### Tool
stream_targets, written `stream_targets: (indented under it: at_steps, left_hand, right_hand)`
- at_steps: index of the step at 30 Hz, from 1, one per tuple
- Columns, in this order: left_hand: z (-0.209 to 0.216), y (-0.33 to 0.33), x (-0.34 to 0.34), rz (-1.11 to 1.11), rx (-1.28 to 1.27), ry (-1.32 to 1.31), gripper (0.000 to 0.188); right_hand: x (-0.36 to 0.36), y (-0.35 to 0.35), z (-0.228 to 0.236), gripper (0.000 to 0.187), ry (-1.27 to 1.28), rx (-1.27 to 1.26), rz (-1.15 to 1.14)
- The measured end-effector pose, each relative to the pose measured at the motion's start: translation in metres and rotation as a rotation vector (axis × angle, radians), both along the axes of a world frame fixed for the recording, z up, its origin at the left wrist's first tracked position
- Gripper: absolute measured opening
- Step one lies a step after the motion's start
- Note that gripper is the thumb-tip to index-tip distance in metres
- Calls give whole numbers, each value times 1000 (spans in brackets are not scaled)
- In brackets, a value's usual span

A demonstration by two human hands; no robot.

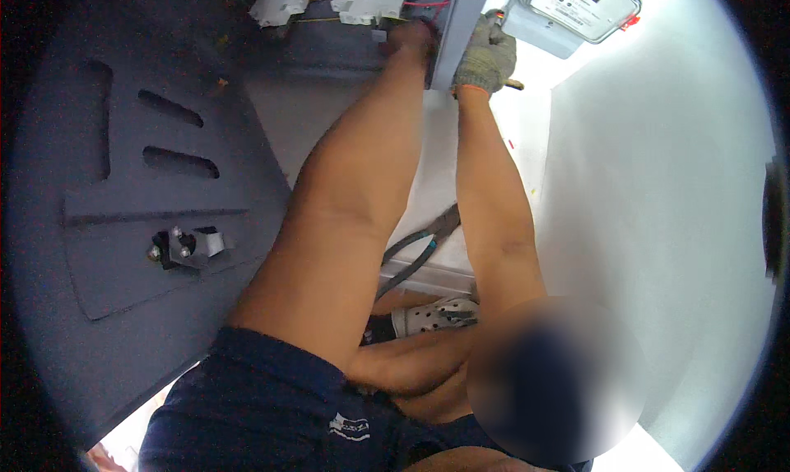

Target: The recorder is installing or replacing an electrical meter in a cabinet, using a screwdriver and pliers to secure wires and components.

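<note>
My left hand [409, 37] reaches up into the shadowed grey cabinet, just below a pair of white box-shaped modules [369, 3]. It is dark and blurred, so its fingers do not show clearly. Across the upright grey post [457, 36], my right hand [487, 56] wears a grey-green knitted glove with an orange cuff. Its fingers are curled closed beside the post. A short, thin dark end [514, 84] sticks out by the glove; what it belongs to is hidden. A clear-covered electricity meter [580, 7] is close by on the right.
Long-handled pliers [420, 246] lie under my arms on the white surface. A grey slotted panel [164, 192] with a metal latch [188, 248] stands at left. A white wall [658, 167] curves along the right. A perforated white clog [436, 316] shows below the pliers.
</note>
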State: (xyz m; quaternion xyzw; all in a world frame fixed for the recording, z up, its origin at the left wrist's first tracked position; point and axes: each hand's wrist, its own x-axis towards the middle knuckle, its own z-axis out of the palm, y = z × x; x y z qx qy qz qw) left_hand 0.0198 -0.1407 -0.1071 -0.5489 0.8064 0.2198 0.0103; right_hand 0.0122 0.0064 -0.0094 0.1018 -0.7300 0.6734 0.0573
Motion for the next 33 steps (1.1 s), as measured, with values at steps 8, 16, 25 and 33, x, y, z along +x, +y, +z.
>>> stream_targets:
  at_steps: [8, 16, 25, 33]
  left_hand:
    - [-55, -21, -7, -55, -323, 102, 38]
    - [17, 25, 31, 274, 64, 292, 48]
    - [45, 13, 36, -95, -70, 21, 44]
    - [29, 12, 19, 454, 159, 362, 43]
  right_hand:
    - [10, 4, 0, 40, -105, 145, 68]
    - [-10, 9, -60, 33, 375, 692, 788]
    - [-14, -13, -75, 43, 117, 631, 639]
    - [6, 1, -44, 41, -249, 416, 394]
